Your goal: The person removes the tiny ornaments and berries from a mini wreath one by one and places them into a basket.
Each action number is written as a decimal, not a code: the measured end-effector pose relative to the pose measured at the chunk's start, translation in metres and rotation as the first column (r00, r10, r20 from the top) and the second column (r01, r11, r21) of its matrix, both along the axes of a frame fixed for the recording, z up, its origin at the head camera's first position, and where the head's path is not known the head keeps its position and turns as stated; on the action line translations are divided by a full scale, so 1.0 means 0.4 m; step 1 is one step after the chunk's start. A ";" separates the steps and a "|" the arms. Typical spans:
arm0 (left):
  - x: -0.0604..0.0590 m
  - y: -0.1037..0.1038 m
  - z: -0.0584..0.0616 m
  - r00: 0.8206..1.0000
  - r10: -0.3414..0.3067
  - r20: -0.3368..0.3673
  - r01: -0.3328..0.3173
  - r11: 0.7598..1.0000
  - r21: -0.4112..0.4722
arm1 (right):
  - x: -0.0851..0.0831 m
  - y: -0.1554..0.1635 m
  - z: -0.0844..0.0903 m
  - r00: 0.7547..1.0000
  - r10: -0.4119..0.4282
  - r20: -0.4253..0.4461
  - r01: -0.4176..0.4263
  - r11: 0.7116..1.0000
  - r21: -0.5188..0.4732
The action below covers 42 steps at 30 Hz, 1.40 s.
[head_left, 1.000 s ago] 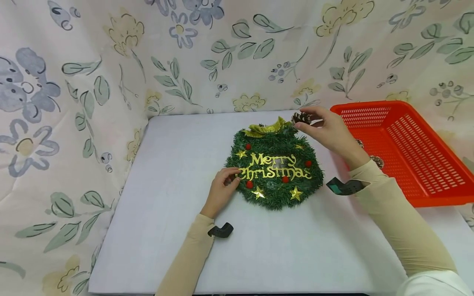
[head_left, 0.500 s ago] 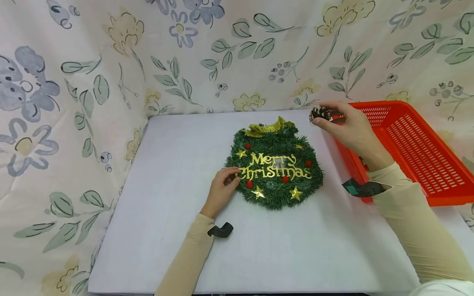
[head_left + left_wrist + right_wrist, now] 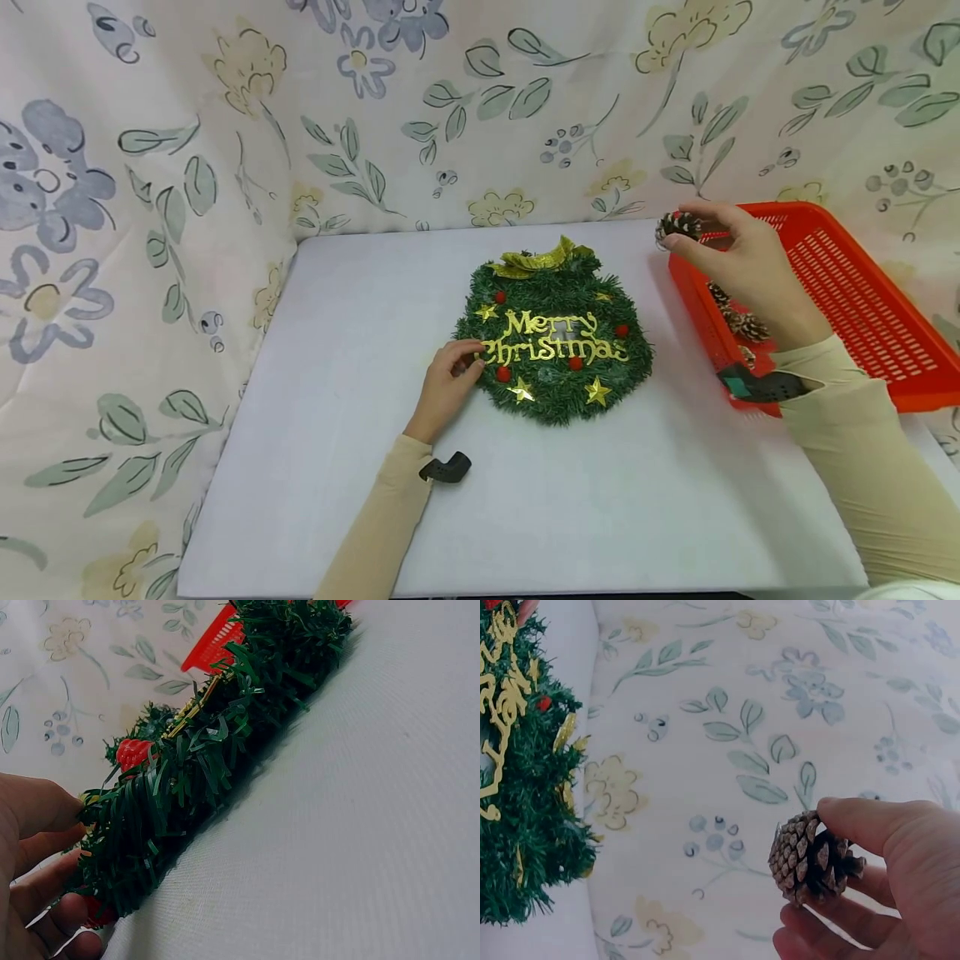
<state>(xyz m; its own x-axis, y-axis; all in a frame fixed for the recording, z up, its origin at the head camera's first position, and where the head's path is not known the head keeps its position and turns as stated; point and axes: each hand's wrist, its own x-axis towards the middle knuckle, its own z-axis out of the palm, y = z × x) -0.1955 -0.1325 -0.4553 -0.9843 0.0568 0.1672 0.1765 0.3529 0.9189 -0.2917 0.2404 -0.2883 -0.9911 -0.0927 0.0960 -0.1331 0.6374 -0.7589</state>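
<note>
I'm seeing right hand (image 3: pixel 750 262) pinching pine cone (image 3: pixel 678 226) between thumb and fingertips, hovering over orange basket (image 3: pixel 862 292) corner; left hand (image 3: pixel 448 385) fingers curling, gripping Christmas wreath (image 3: pixel 555 342) edge.

**Three views, one wreath shared**

The table (image 3: pixel 525 517) was viewed from above and in front by the head camera. The wreath (image 3: pixel 202 772) was seen close, at table level, from the left wrist. From the right wrist, the curtain (image 3: pixel 780 690) was faced; the wreath's edge was shared.
</note>
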 end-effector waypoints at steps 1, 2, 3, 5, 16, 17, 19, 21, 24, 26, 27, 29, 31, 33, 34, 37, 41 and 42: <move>0.000 0.000 0.000 1.000 -0.001 -0.001 0.001 1.000 -0.002 | 0.002 0.005 0.002 1.000 -0.008 0.007 0.009 1.000 -0.004; -0.001 -0.001 -0.001 1.000 -0.001 -0.002 0.001 1.000 -0.005 | 0.004 0.010 0.003 1.000 -0.018 0.008 0.018 1.000 -0.005; -0.001 0.000 0.000 1.000 -0.001 0.000 0.001 1.000 -0.008 | 0.005 0.015 0.004 1.000 -0.026 0.004 0.026 1.000 -0.002; -0.001 -0.001 0.000 1.000 -0.001 0.001 0.001 1.000 -0.012 | 0.007 0.026 0.006 0.999 -0.043 0.000 0.043 0.999 0.007; 0.000 0.000 0.005 1.000 0.004 0.002 -0.004 1.000 -0.013 | 0.007 0.082 0.009 0.994 -0.111 0.008 0.111 0.993 0.042; 0.000 0.000 0.005 1.000 0.002 0.001 -0.002 1.000 -0.015 | 0.007 0.087 0.009 0.993 -0.115 0.012 0.115 0.993 0.040; -0.001 -0.001 0.004 1.000 -0.001 0.004 0.001 1.000 -0.024 | 0.008 0.100 0.008 0.993 -0.120 0.020 0.119 0.993 0.026; -0.011 -0.005 -0.018 1.000 -0.005 0.011 0.005 0.999 -0.036 | 0.010 0.112 0.007 0.992 -0.127 0.023 0.126 0.992 0.023; -0.027 -0.012 -0.058 1.000 0.003 0.006 -0.003 0.999 -0.053 | 0.013 0.127 0.005 0.990 -0.136 0.021 0.136 0.991 -0.001; -0.037 -0.017 -0.084 1.000 0.006 0.000 -0.006 0.998 -0.055 | 0.014 0.137 0.005 0.989 -0.144 0.030 0.144 0.989 -0.016; -0.038 -0.018 -0.088 1.000 0.009 -0.006 -0.010 0.999 -0.051 | 0.014 0.143 0.004 0.989 -0.146 0.033 0.147 0.989 -0.023; -0.038 -0.020 -0.090 1.000 0.012 -0.013 -0.012 0.999 -0.043 | 0.013 0.154 0.002 0.987 -0.154 0.036 0.155 0.988 -0.027; -0.038 -0.021 -0.090 1.000 0.008 -0.016 -0.008 0.999 -0.035 | 0.010 0.165 -0.002 0.987 -0.157 0.032 0.158 0.987 -0.028; -0.037 -0.022 -0.089 1.000 0.006 -0.014 -0.006 1.000 -0.030 | 0.008 0.176 -0.008 0.988 -0.155 0.018 0.155 0.987 -0.029; -0.037 -0.022 -0.090 1.000 0.005 -0.011 -0.006 1.000 -0.030 | 0.006 0.181 -0.011 0.988 -0.155 0.014 0.156 0.987 -0.026; -0.035 -0.022 -0.090 1.000 0.004 -0.006 -0.004 0.999 -0.037 | 0.004 0.196 -0.020 0.988 -0.155 0.027 0.156 0.987 -0.038; -0.034 -0.022 -0.088 1.000 0.001 -0.013 -0.001 0.998 -0.059 | 0.002 0.214 -0.031 0.984 -0.168 0.052 0.170 0.985 -0.031; -0.034 -0.022 -0.088 1.000 0.000 -0.014 0.000 0.998 -0.063 | 0.001 0.218 -0.034 0.983 -0.175 0.056 0.176 0.984 -0.020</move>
